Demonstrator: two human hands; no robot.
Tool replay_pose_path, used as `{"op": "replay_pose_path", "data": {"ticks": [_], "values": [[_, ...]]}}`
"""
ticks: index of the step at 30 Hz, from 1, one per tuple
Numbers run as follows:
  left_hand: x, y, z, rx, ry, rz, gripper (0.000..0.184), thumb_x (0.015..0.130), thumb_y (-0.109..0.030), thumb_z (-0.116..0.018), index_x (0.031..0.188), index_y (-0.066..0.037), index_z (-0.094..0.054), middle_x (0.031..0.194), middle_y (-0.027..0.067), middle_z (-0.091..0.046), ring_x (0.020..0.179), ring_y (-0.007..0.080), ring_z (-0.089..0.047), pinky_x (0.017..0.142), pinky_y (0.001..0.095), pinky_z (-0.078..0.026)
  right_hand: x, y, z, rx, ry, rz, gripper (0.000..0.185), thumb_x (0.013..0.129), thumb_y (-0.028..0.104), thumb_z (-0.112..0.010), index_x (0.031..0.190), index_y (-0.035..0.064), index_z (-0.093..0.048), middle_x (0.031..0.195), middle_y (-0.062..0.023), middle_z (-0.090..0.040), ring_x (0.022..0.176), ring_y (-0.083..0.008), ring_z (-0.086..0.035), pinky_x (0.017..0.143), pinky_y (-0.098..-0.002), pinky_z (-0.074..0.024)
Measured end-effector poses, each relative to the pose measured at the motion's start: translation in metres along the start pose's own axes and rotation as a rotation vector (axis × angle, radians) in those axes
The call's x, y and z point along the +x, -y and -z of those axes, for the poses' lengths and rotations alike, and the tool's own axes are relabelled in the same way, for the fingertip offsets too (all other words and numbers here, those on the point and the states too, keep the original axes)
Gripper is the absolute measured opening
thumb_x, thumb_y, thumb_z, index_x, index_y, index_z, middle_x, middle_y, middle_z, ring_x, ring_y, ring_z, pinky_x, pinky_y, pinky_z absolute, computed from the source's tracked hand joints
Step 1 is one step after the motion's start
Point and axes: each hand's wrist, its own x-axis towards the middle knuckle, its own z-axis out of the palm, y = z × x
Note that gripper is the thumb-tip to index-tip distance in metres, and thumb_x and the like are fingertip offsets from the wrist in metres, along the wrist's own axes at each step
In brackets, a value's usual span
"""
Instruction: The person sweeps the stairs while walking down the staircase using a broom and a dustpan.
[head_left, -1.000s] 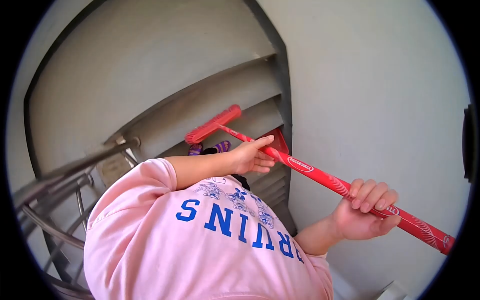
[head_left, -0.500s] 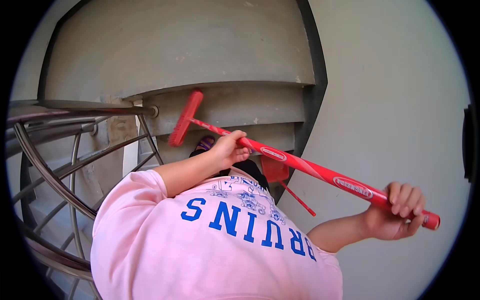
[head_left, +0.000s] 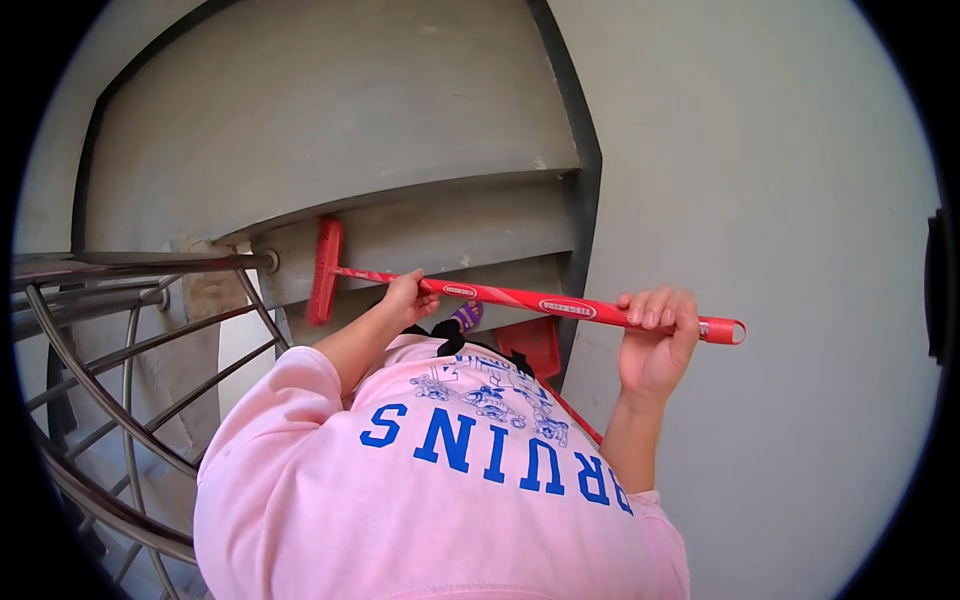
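A red broom point(head_left: 520, 298) lies nearly level across the front of my body. Its bristled head point(head_left: 325, 272) is at the left, over the stair steps; I cannot tell whether it touches them. My left hand point(head_left: 405, 299) is closed around the thin part of the handle, close to the head. Near the handle's far end, my right hand point(head_left: 662, 335) has its fingers wrapped over it. Below the handle, beside my feet, a red dustpan point(head_left: 535, 345) is partly hidden by my pink shirt.
A metal stair railing point(head_left: 110, 265) runs along the left. Concrete steps point(head_left: 420, 240) rise ahead to a landing point(head_left: 340, 110) with dark edging. A pale wall point(head_left: 770, 200) stands on the right. One foot in a purple sandal point(head_left: 467, 316) shows beneath me.
The broom has swung more level. My right hand and the handle's end moved left and up in view, while the head shifted left and down. More of the sandal shows.
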Motion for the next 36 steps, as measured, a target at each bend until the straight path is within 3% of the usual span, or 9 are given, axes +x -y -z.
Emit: {"op": "replay_pose_path", "data": {"ticks": [18,25,28,36], "values": [[0.0,0.093,-0.217,0.417,0.268,0.229,0.031,0.092,-0.031,-0.048,0.074,-0.006,-0.053,0.069,0.0077,-0.057,0.063,0.019,-0.057,0.061,0.0348,-0.051,-0.028,0.134,0.121,-0.19,-0.305,0.312,0.028,0.095,0.022,-0.044,0.069,0.012,-0.039,0.063,-0.0003,-0.041,0.06,-0.0138,-0.039,0.067,-0.0322,-0.0356],[-0.009,0.14,-0.265,0.644,0.406,0.305,0.03,0.093,-0.031,-0.044,0.076,-0.008,-0.053,0.071,0.0063,-0.06,0.059,0.0152,-0.057,0.057,0.0319,-0.051,-0.078,0.165,0.136,-0.32,-0.506,0.422,0.029,0.095,0.026,-0.043,0.07,0.0114,-0.037,0.065,-0.0018,-0.04,0.059,-0.0143,-0.039,0.063,-0.0315,-0.0345],[-0.017,0.165,-0.269,0.717,0.448,0.369,0.027,0.091,-0.032,-0.05,0.078,-0.009,-0.052,0.072,0.0051,-0.057,0.063,0.0171,-0.056,0.061,0.0346,-0.05,-0.108,0.175,0.132,-0.389,-0.577,0.455,0.029,0.094,0.027,-0.043,0.07,0.0111,-0.038,0.066,-0.0023,-0.041,0.059,-0.0148,-0.04,0.064,-0.0321,-0.036],[-0.054,0.194,-0.263,0.899,0.536,0.457,0.028,0.092,-0.031,-0.048,0.077,-0.008,-0.055,0.068,0.0038,-0.06,0.055,0.0134,-0.057,0.053,0.0296,-0.05,-0.185,0.199,0.113,-0.454,-0.567,0.679,0.022,0.094,0.021,-0.042,0.077,0.0082,-0.038,0.07,-0.0041,-0.039,0.063,-0.0165,-0.041,0.067,-0.0344,-0.0392]]}}
